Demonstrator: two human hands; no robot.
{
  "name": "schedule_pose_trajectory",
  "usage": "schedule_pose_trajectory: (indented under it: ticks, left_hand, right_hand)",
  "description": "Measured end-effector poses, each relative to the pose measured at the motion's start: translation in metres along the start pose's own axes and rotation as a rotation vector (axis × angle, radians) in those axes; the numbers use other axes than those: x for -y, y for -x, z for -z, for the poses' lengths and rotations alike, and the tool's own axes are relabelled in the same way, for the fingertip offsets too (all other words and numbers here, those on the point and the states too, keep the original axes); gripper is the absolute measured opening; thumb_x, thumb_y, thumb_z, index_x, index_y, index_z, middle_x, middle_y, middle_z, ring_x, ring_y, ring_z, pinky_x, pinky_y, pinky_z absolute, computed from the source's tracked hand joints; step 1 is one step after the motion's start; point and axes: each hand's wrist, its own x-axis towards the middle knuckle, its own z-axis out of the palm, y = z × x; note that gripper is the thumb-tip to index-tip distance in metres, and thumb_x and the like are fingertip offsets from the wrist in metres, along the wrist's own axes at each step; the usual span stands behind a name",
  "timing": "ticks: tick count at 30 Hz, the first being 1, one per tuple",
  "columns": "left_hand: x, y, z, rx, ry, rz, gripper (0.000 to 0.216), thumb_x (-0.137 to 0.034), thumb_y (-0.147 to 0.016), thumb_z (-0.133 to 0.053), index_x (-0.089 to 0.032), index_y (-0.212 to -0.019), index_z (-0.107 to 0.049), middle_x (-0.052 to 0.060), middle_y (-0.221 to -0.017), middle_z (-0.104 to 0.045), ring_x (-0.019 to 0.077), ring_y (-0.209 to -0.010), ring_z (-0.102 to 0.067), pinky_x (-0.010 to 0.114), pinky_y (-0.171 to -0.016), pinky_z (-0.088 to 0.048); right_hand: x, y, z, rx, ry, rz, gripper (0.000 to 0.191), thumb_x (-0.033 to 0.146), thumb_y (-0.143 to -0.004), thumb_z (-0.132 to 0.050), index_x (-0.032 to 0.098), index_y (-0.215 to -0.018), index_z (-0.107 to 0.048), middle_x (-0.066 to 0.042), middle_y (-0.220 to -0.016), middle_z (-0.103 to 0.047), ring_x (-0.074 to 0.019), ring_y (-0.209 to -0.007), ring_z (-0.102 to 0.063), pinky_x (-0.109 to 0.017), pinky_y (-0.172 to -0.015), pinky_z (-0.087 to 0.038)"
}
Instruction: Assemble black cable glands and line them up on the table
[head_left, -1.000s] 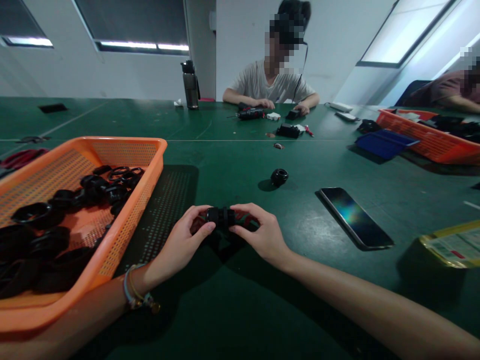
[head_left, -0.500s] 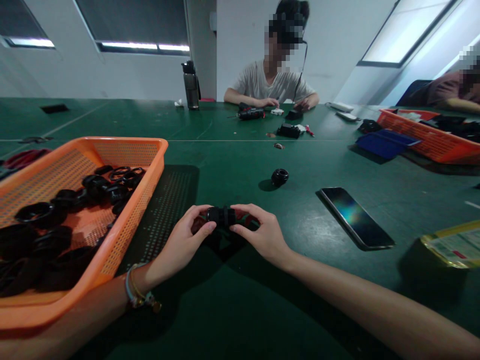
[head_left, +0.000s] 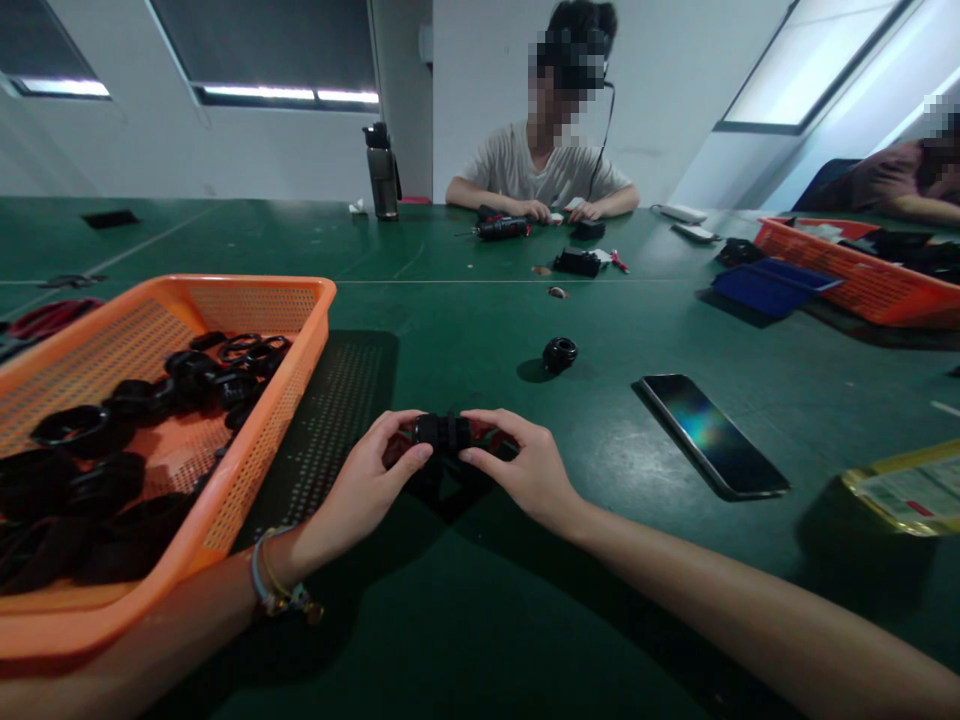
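One black fitting (head_left: 442, 433) is held between two hands, over the part of the desk (head_left: 457, 335) toward the wearer's side, well back from the far edge. A second black fitting (head_left: 559, 354) stands loose, somewhat closer to that far edge. Two orange baskets are in view: the left basket (head_left: 277, 415) at the desk's left side, the right basket (head_left: 885, 290) toward the far right corner. The left one carries a dozen or so black parts (head_left: 191, 372), overlapping too much for an exact count. There is one phone (head_left: 712, 435), one yellow-rimmed container (head_left: 904, 490) near the right side, and one blue tray (head_left: 776, 288) just beside the right basket. By the far edge are one bottle (head_left: 383, 178), one drill (head_left: 501, 228) and two seated people, one of them resting both hands on the desk.

The left hand (head_left: 386, 465) pinches the fitting's left end, thumb in front and fingers behind, its grip parted only by the fitting's thickness. The right hand (head_left: 521, 455) pinches the right end likewise. The fitting lies level, its length running from hand to hand; whether its underside touches the desk cannot be told.
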Motion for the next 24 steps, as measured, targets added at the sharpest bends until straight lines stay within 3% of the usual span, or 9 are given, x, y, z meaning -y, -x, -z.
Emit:
schedule_pose_trajectory:
  ticks: [15, 24]
  left_hand:
    - [-0.0001, 0.0004, -0.0005, -0.001, -0.008, -0.021, 0.035, -0.037, -0.075, -0.055, -0.016, -0.103, -0.055, 0.007, -0.098, -0.059, 0.0194, -0.084, -0.059, 0.035, -0.078, -0.051]
    - [-0.0001, 0.0006, -0.001, 0.003, -0.012, -0.008, 0.038, -0.037, -0.073, -0.054, -0.014, -0.103, -0.054, 0.008, -0.099, -0.058, 0.0202, -0.085, -0.058, 0.037, -0.079, -0.05]
  right_hand:
    - [-0.002, 0.0015, -0.0003, -0.025, -0.038, 0.016, 0.038, 0.013, -0.071, -0.066, 0.025, -0.107, -0.065, -0.002, -0.097, -0.068, -0.0162, -0.087, -0.063, -0.031, -0.076, -0.05]
    - [0.0005, 0.0015, 0.0007, -0.032, -0.019, 0.037, 0.029, 0.013, -0.071, -0.066, 0.022, -0.099, -0.065, -0.002, -0.094, -0.069, -0.0162, -0.086, -0.063, -0.032, -0.078, -0.049]
